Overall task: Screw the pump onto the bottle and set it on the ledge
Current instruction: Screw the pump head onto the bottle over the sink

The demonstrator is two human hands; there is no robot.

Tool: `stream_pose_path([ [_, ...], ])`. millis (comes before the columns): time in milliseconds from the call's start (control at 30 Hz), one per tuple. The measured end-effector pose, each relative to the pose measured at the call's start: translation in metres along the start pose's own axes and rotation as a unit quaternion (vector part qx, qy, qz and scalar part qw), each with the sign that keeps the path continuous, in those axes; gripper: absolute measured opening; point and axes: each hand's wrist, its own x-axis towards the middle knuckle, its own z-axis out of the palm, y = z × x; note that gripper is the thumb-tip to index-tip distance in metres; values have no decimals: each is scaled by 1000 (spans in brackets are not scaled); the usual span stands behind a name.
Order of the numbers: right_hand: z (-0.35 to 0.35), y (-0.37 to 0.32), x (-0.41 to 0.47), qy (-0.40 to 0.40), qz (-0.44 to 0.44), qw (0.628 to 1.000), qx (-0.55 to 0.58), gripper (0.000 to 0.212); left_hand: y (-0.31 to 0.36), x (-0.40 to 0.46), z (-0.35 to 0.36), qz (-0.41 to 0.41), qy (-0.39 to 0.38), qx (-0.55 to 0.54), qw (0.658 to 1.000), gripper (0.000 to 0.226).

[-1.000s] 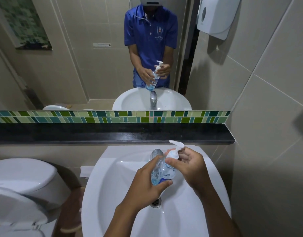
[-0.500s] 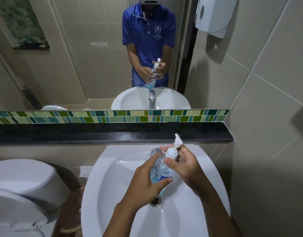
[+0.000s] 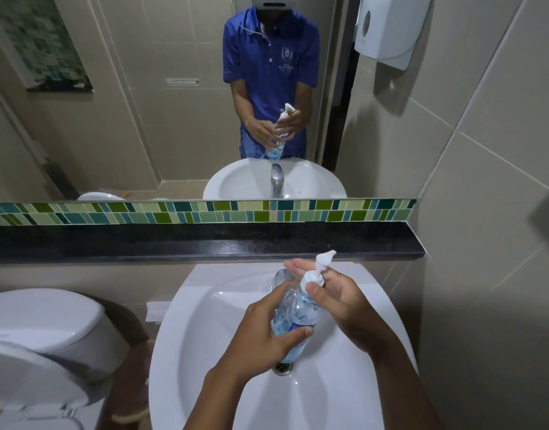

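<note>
A clear bottle with blue liquid is held tilted over the white sink. My left hand is wrapped around its lower body. A white pump sits on the bottle's neck, its spout pointing up and to the right. My right hand pinches the pump's collar between thumb and fingers. The black ledge runs across the wall just behind and above the sink, bare.
A chrome tap stands behind the bottle, partly hidden. A white toilet stands at the left. A mirror above the green tile strip reflects the person. A white dispenser hangs on the right wall.
My right hand has turned on the pump's collar, and the spout has swung from pointing right to pointing upward and right. The bottle stays in my left hand over the sink.
</note>
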Motion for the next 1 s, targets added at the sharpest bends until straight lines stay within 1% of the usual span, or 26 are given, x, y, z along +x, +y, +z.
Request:
stream_pose_path([
  [33, 0, -1, -1, -23, 3, 1000, -2, 38, 0, 0, -1, 0, -8, -5, 1000, 66],
  [100, -1, -2, -2, -45, 0, 999, -15, 35, -1, -1, -3, -3, -21, -2, 1000, 64],
  [167, 1, -2, -3, -28, -7, 999, -26, 32, -2, -1, -4, 0, -18, 2, 1000, 66],
  [233, 11, -1, -4, 35, -29, 998, -36, 31, -1, -1, -1, 5, 11, 11, 1000, 70],
  [267, 19, -1, -2, 91, -49, 993, -58, 30, 1, 0, 2, 10, 37, 18, 999, 72],
  [333, 38, -1, 2, 220, -80, 965, -116, 25, 1, 4, 11, 22, 94, 25, 995, 68],
  [367, 44, -2, 4, 253, -75, 957, -122, 24, 1, 5, 14, 22, 111, 23, 993, 65],
  [400, 44, -5, 7, 245, -64, 961, -110, 25, 2, 5, 15, 17, 117, 21, 993, 66],
  [500, 23, -13, 8, 107, -43, 992, -42, 28, 4, 3, 6, 11, 82, 13, 997, 75],
  [567, 12, -15, 5, 41, -30, 999, -6, 33, 4, 5, -4, 8, 55, 10, 998, 74],
  [633, 7, -13, 4, 18, -22, 1000, -10, 37, 5, 7, -12, -6, 24, 11, 1000, 70],
  [700, 5, -13, 4, -1, -12, 1000, -14, 43, 4, 8, -15, -24, -9, 14, 1000, 72],
  [733, 3, -14, 4, -7, -8, 1000, -15, 43, 3, 7, -16, -30, -21, 13, 999, 73],
  [800, 3, -15, 3, 7, -11, 1000, -21, 35, 3, 7, -16, -37, -28, 12, 999, 72],
  [833, 8, -16, 4, 41, -19, 998, -36, 31, 4, 7, -15, -34, -19, 14, 999, 70],
  [867, 15, -16, 4, 92, -31, 993, -66, 28, 5, 7, -14, -26, -5, 17, 1000, 68],
  [933, 27, -14, 6, 208, -45, 968, -135, 26, 5, 7, -15, -14, 17, 23, 999, 63],
  [967, 30, -15, 7, 231, -37, 962, -144, 29, 5, 8, -17, -16, 17, 24, 999, 62],
  [1000, 28, -16, 8, 215, -27, 969, -115, 31, 4, 8, -19, -19, 12, 24, 999, 63],
])
